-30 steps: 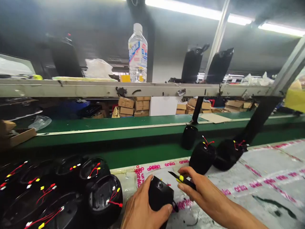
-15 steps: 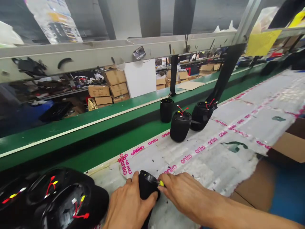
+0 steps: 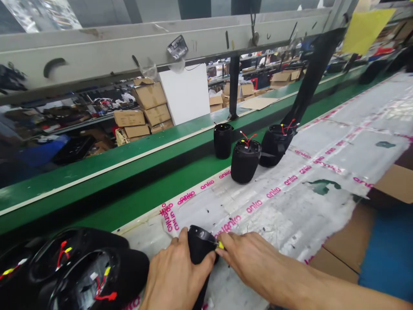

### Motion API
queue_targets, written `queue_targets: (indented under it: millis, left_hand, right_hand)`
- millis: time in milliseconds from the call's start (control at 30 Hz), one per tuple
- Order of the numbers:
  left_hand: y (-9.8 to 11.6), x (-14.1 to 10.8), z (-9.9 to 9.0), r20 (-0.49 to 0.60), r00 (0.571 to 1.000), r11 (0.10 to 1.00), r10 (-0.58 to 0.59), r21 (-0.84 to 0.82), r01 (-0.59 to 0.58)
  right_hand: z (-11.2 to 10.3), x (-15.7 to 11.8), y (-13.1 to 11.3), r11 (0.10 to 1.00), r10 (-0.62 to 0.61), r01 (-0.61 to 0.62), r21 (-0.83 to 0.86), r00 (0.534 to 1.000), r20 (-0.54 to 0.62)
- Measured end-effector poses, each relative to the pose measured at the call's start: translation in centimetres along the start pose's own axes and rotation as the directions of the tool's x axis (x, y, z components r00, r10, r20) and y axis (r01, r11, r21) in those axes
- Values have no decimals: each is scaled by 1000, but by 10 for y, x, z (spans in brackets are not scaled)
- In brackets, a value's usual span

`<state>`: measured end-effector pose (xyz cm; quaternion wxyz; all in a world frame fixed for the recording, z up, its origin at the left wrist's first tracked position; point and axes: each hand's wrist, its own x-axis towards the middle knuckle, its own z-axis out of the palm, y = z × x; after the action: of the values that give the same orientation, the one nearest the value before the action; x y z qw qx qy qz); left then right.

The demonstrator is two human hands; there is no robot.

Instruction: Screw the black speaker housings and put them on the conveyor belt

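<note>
My left hand (image 3: pixel 180 269) is wrapped round a black speaker housing (image 3: pixel 200 243), its thumb and index finger on either side near the rim. The housing is tilted and its lower part is hidden by the hand. At its right rim my right hand (image 3: pixel 248 254) pinches a small yellow piece (image 3: pixel 221 245); a thin line runs from this piece to the rim, too small to tell whether wire or shaft. To the left, a black housing (image 3: pixel 129 271) lies with its open end up, showing red wires (image 3: pixel 105 287) with yellow and white ends. More such housings lie beside it.
Farther along stand three upright housings: one on the green conveyor (image 3: pixel 222 142), one on the sheet (image 3: pixel 245 161), and one (image 3: pixel 275 146) near a dark post. White sheeting with pink-printed tape (image 3: pixel 272 191) covers the bench. A metal beam (image 3: pixel 206 36) crosses above. Cardboard (image 3: pixel 342 241) lies lower right.
The camera view has tilted slightly downward, shifting the background up. Both hands keep their grip at the housing's rim, with only a slight shift.
</note>
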<state>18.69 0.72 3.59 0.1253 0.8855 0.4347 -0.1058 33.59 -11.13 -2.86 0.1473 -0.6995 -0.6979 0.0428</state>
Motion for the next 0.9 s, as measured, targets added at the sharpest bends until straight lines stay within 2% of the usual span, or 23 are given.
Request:
queue_targets:
  millis: [167,333,500,600,700,900]
  left_hand:
    - [6,-1,2,-10,999,998,-42,39,42]
    - [12,-2,1,0,997,991,-73,112,73]
    - [2,-4,0,86,996,999,38,-23,-36]
    - [-6,-3,4,125,991,998,39,-54,-32]
    - [-11,0,9,115,993,997,38,-69,-30]
    - [-13,7,11,193,981,996,32,-90,-15]
  right_hand:
    - [-2,-3,-3,999,2,1,-52,999,49]
    - [-14,-3,-9,978,-21,37,-204,997,79]
    - [-19,2,-11,961,-19,37,-274,997,70]
    - [-21,6,-10,961,-30,47,-274,997,65]
    - [-20,10,-10,948,-71,91,-305,995,75]
    - [-6,13,-7,911,-88,105,-398,994,59]
